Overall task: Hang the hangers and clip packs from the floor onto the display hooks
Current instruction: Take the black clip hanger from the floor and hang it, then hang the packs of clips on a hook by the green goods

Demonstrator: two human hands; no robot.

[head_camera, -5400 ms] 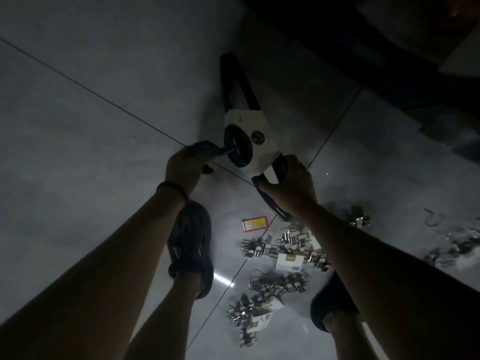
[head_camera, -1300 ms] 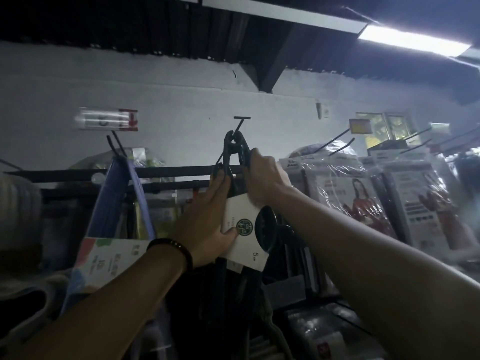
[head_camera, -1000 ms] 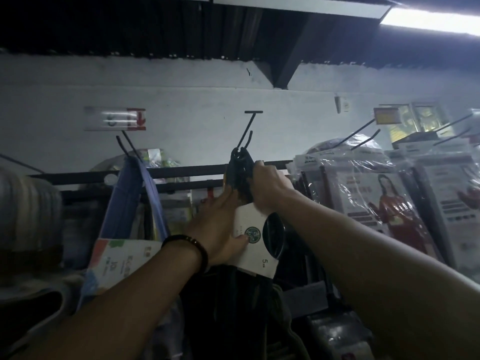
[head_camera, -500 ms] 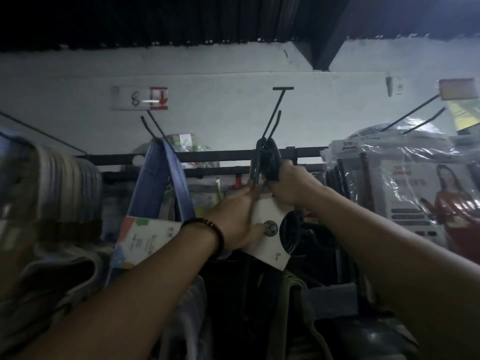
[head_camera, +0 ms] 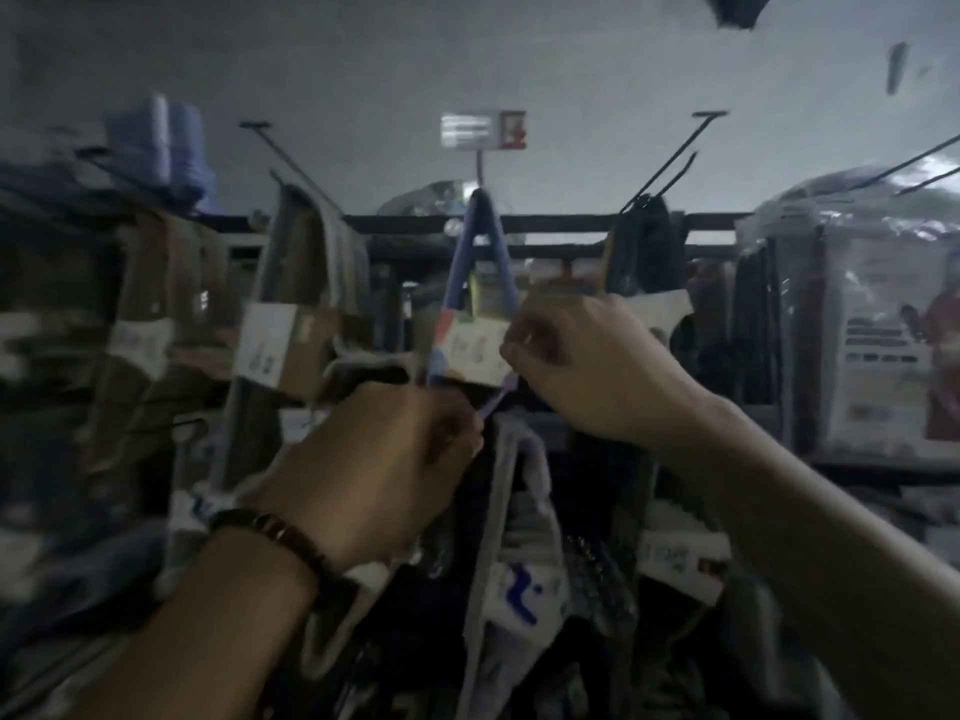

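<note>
The blue hangers [head_camera: 480, 262] are seen as smooth plastic, banded by a matt paper card [head_camera: 470, 350]; the black hangers [head_camera: 644, 246] are read as darker matt plastic. Thin dark metal wire is made out in the display hooks [head_camera: 670, 158]; glossy, crinkled clear film is noted over the packs [head_camera: 872, 314] at the right; the wall [head_camera: 363, 70] is shown pale and matt.

Arms raised forward, the left hand [head_camera: 384, 459], dark band [head_camera: 275, 532] at its wrist, and the right hand [head_camera: 587, 366] both pinch the blue hanger pack [head_camera: 474, 350] with curled fingers.
</note>
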